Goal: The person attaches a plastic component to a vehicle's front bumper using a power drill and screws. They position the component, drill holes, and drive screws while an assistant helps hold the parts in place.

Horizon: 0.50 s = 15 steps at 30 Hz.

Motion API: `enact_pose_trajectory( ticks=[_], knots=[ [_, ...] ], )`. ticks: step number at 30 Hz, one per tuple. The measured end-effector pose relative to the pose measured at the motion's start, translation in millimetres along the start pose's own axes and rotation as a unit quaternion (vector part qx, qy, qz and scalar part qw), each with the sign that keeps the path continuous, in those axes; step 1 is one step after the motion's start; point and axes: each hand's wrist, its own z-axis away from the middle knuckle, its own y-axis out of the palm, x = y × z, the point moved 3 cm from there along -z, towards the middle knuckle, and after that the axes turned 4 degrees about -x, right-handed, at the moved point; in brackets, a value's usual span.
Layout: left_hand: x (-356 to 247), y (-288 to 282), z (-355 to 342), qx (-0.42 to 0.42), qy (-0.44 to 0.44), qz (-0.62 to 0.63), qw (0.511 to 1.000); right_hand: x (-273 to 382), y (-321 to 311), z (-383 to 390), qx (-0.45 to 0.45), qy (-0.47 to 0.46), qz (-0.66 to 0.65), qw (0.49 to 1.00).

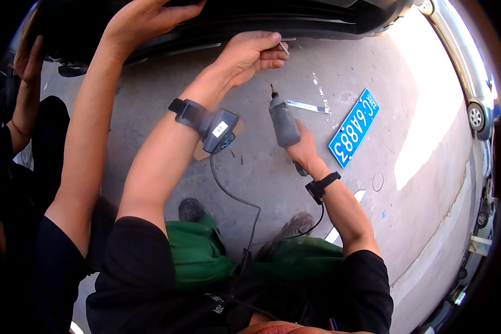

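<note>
While my left hand (253, 58) pinches what may be a small screw (284, 48) near the bumper's lower edge (328, 31), my right hand (302, 147) wraps the grey power driver (284, 123) above the floor (339, 67), presumably to steady its forward-pointing bit (273, 91), left of the blue plate (354, 128).

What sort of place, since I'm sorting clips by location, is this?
Probably an outdoor parking or repair area: a dark vehicle bumper, a pale car, and a power tool held above concrete ground.

Bumper (303, 25) ahead, open space beside drill (285, 123)
</note>
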Motion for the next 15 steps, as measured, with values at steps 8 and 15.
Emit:
enact_pose_trajectory(
  ticks=[8, 15],
  knots=[
    [10.2, -62.2, -29.4, -0.081, -0.057, 0.146, 0.984, 103.1, -78.5, 19.4, 0.018, -0.079, -0.414, 0.906],
    [0.8, -27.0, -12.8, -0.046, -0.003, 0.101, 0.994, 130.0, -102.9, 37.8, -0.015, -0.122, -0.337, 0.934]
  ],
)
